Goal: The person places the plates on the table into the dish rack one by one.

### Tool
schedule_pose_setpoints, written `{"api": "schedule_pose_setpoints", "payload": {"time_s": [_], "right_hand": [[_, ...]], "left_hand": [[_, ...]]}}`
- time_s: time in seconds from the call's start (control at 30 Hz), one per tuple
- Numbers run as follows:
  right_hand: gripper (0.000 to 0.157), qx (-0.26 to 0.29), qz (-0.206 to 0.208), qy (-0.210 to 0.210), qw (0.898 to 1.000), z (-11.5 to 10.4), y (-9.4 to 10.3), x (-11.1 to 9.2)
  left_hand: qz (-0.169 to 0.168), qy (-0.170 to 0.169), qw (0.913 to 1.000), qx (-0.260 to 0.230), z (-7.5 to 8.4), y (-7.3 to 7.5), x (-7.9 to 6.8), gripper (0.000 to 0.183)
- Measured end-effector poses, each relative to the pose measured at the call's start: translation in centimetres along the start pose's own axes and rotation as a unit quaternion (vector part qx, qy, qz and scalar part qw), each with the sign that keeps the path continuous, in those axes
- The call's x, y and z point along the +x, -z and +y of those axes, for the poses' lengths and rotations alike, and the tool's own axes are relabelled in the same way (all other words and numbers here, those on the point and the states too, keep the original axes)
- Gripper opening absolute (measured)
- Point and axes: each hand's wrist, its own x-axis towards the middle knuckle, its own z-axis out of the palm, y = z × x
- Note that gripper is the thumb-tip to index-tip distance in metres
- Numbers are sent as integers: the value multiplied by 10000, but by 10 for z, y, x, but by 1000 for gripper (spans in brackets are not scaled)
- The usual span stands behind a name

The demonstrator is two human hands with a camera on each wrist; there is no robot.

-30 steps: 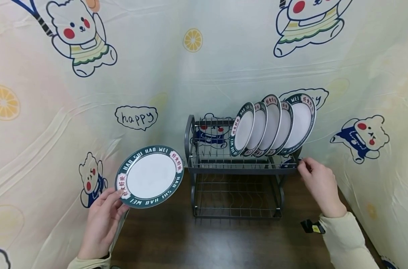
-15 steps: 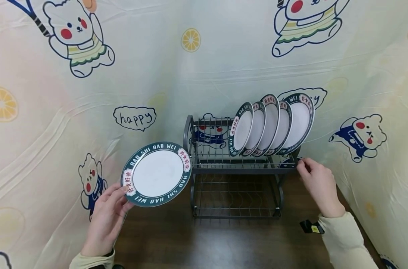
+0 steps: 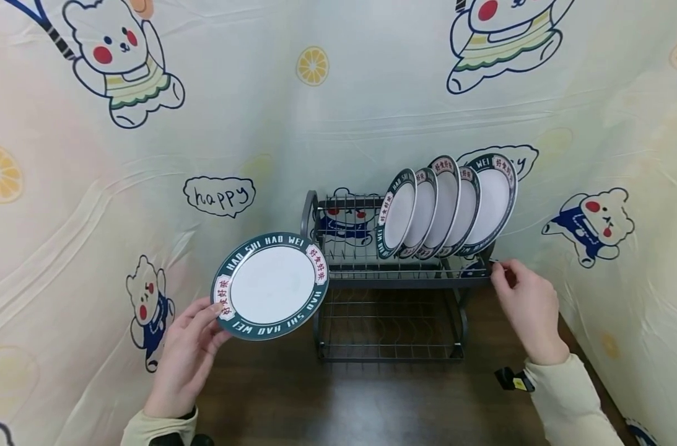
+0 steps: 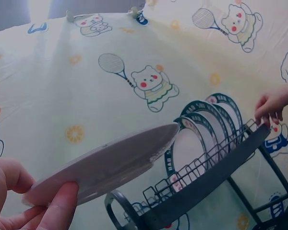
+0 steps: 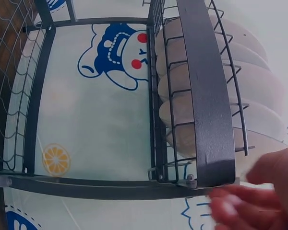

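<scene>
My left hand (image 3: 190,353) pinches a round plate (image 3: 271,286) by its left rim, thumb on top. The plate has a white middle and a dark green rim with white lettering and red characters. It is held tilted, its right edge overlapping the left end of a dark two-tier dish rack (image 3: 405,284) in the head view. The left wrist view shows the plate's underside (image 4: 105,160) with fingers beneath. My right hand (image 3: 530,310) grips the rack's front right corner with thumb and curled fingers. Several matching plates (image 3: 444,210) stand on edge in the upper tier's right half.
The rack's upper left slots (image 3: 346,251) and its lower wire tier (image 3: 388,328) hold no plates. Brown wood-look surface (image 3: 349,402) lies under the rack. A pale cloth (image 3: 271,111) printed with bears and orange slices hangs behind and on both sides.
My left hand has carried the plate to the right and slightly up, toward the rack's left end. The right hand keeps its grip on the rack corner. The head view has shifted slightly.
</scene>
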Motion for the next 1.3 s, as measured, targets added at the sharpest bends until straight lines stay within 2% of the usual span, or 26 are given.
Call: {"api": "schedule_pose_setpoints", "payload": {"time_s": [0.13,0.27,0.5,0.67,1.1,1.3], "right_hand": [[19,332,646,138,9973,-7,0,-2],[17,620,746,334,9947,-17,3,-4],[15,1262,238,328,9912,-39,6,-11],[16,1544,-89,478,9868,-53,2,-13],[19,1841,-887,663,9766,-83,-5,-18],[23,1898,-1281,551,9719,-95,-9,-24]], "left_hand": [[-81,-74,9999,43,-1,-5,2,16],[-127,-71,9999,89,-3,-11,4,17],[-329,-112,9993,168,-4,-25,7,17],[-384,-67,9988,313,-7,-35,9,15],[-591,78,9968,530,-19,-62,16,14],[-693,154,9959,568,-25,-76,19,15]]}}
